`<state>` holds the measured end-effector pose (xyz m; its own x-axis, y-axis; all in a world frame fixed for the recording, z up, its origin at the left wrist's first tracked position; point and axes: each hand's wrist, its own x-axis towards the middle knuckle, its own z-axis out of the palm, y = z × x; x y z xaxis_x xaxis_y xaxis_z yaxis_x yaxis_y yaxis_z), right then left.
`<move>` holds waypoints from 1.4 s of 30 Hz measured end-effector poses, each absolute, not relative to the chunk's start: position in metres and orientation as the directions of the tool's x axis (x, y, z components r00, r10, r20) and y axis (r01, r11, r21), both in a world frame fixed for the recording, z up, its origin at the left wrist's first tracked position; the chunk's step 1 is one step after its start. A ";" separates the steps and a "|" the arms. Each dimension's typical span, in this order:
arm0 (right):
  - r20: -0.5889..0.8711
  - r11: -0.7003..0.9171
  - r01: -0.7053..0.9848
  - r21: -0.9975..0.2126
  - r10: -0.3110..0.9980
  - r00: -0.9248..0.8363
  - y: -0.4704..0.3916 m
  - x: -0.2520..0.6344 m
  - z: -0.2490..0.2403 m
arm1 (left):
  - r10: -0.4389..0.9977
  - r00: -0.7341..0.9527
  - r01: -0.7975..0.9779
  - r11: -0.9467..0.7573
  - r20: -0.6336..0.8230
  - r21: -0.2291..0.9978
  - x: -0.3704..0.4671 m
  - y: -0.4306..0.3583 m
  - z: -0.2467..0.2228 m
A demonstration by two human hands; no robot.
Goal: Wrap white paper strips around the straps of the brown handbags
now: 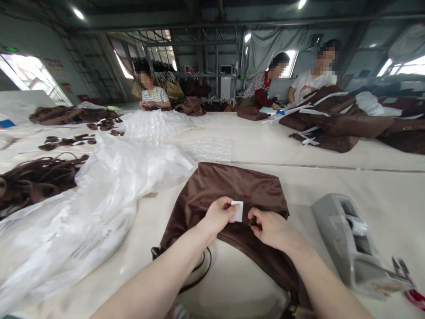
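A dark brown handbag [235, 186] lies flat on the table in front of me, its strap curving towards me. Over its middle, my left hand [221, 213] pinches a small white paper square [237, 211] between thumb and fingers. Just to the right, my right hand [267, 226] is closed on a small brass-coloured metal piece [253, 220] at the bag; I cannot make out its exact kind, as the fingers partly cover it. A thin dark cord [202, 272] loops out below my left forearm.
Clear plastic bags [109, 190] spread over the left side, beside brown straps [36, 177]. At right stand a grey tape dispenser [352, 243] and red-handled scissors [413, 294]. Brown bags [341, 119] are heaped far right. Several people [154, 91] work across the table.
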<state>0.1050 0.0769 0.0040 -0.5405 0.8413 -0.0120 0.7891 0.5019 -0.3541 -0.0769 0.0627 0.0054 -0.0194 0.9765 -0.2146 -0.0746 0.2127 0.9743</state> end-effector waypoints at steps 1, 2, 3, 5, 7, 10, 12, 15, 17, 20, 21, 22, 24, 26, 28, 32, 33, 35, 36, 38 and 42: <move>-0.013 0.501 0.791 -0.351 0.842 -0.539 0.077 0.105 0.004 | 0.971 0.005 -0.061 0.239 -0.239 0.969 -0.077 0.060 0.000; -0.011 0.495 0.796 -0.349 0.847 -0.532 0.078 0.106 0.003 | 0.968 0.026 -0.053 0.252 -0.251 0.966 -0.077 0.057 -0.005; -0.009 0.484 0.804 -0.345 0.855 -0.518 0.078 0.106 0.003 | 0.968 0.038 -0.048 0.251 -0.250 0.967 -0.078 0.054 -0.010; -0.008 0.447 0.833 -0.327 0.880 -0.475 0.080 0.105 0.001 | 0.974 0.042 -0.042 0.223 -0.221 0.974 -0.080 0.051 -0.018; -0.009 0.387 0.875 -0.290 0.913 -0.407 0.080 0.104 0.000 | 0.977 0.042 -0.051 0.211 -0.209 0.976 -0.082 0.049 -0.021; -0.027 0.307 0.934 -0.183 0.948 -0.317 0.076 0.101 -0.001 | 0.959 0.064 -0.154 0.284 -0.277 0.946 -0.085 0.050 -0.018; -0.048 0.309 0.946 -0.102 0.948 -0.315 0.073 0.099 -0.001 | 0.939 0.071 -0.204 0.343 -0.336 0.917 -0.085 0.051 -0.016; -0.073 0.348 0.935 -0.064 0.933 -0.353 0.070 0.096 0.001 | 0.928 0.062 -0.157 0.371 -0.366 0.915 -0.083 0.051 -0.014; -0.091 0.353 0.932 -0.088 0.928 -0.360 0.071 0.094 0.002 | 0.928 0.063 -0.113 0.371 -0.366 0.922 -0.081 0.051 -0.014; -0.105 0.330 0.933 -0.144 0.932 -0.346 0.072 0.090 0.003 | 0.932 0.070 -0.041 0.359 -0.356 0.932 -0.079 0.050 -0.017; -0.102 0.326 0.932 -0.160 0.933 -0.344 0.072 0.089 0.002 | 0.934 0.070 -0.010 0.352 -0.350 0.936 -0.079 0.050 -0.018; -0.099 0.327 0.929 -0.176 0.933 -0.347 0.072 0.087 0.002 | 0.936 0.071 0.021 0.345 -0.345 0.939 -0.079 0.050 -0.019; -0.089 0.338 0.917 -0.213 0.928 -0.363 0.073 0.083 0.000 | 0.940 0.070 0.074 0.329 -0.334 0.941 -0.078 0.050 -0.021; -0.071 0.351 0.899 -0.263 0.922 -0.381 0.073 0.080 -0.003 | 0.942 0.075 0.107 0.320 -0.328 0.941 -0.079 0.050 -0.022; -0.041 0.358 0.871 -0.337 0.918 -0.394 0.074 0.078 -0.005 | 0.942 0.080 0.128 0.315 -0.326 0.941 -0.079 0.051 -0.024; -0.052 0.309 0.793 -0.526 0.918 -0.392 0.077 0.080 -0.006 | 0.942 0.079 0.207 0.304 -0.326 0.930 -0.078 0.055 -0.029; -0.081 0.275 0.772 -0.573 0.918 -0.387 0.077 0.082 -0.005 | 0.941 0.079 0.238 0.301 -0.328 0.923 -0.078 0.056 -0.030; -0.149 0.203 0.734 -0.648 0.912 -0.383 0.078 0.085 -0.004 | 0.945 0.078 0.308 0.281 -0.319 0.909 -0.076 0.059 -0.031; -0.179 0.173 0.723 -0.669 0.907 -0.382 0.078 0.086 -0.004 | 0.950 0.075 0.346 0.261 -0.304 0.901 -0.075 0.059 -0.031; -0.217 0.142 0.721 -0.678 0.899 -0.381 0.077 0.087 -0.003 | 0.964 0.068 0.420 0.207 -0.258 0.884 -0.072 0.061 -0.030; -0.231 0.153 0.728 -0.668 0.887 -0.399 0.074 0.081 -0.004 | 0.983 0.078 0.502 0.106 -0.167 0.858 -0.069 0.062 -0.029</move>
